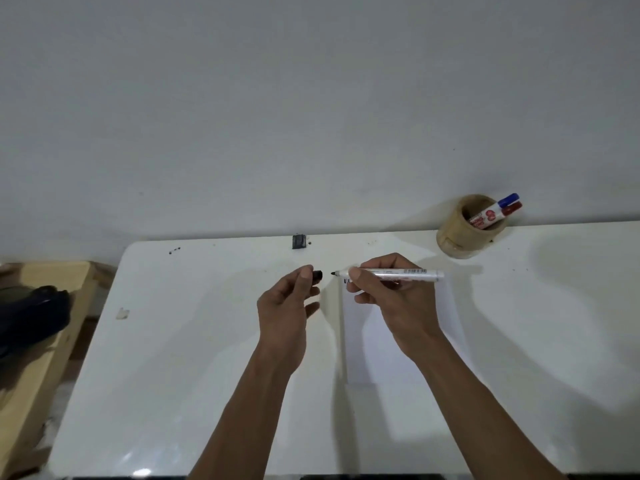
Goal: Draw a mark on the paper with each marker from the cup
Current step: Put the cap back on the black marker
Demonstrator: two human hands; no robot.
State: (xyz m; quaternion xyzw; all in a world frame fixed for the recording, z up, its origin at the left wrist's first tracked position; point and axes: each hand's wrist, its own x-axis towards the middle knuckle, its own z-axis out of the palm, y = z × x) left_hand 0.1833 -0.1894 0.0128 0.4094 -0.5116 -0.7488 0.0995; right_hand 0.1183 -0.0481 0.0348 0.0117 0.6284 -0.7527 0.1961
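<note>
arms: bare to elbows (no sleeves) | wrists: unadorned

White-barrelled marker w/ black tip (398, 274), uncapped, lying approx. horizontal above the white paper sheet (391, 355), tip pointing left. Its small black cap (317, 275) sits just left of the tip, apart from it. Round tan wooden cup (464, 230) at far right of table, holding blue-capped marker (506, 200) + red-capped marker (498, 213), both leaning right.

Dim, even indoor light, soft shadows across the white table (194, 341), glare at six o'clock — wide-angle bending at edges, slight softness.
</note>
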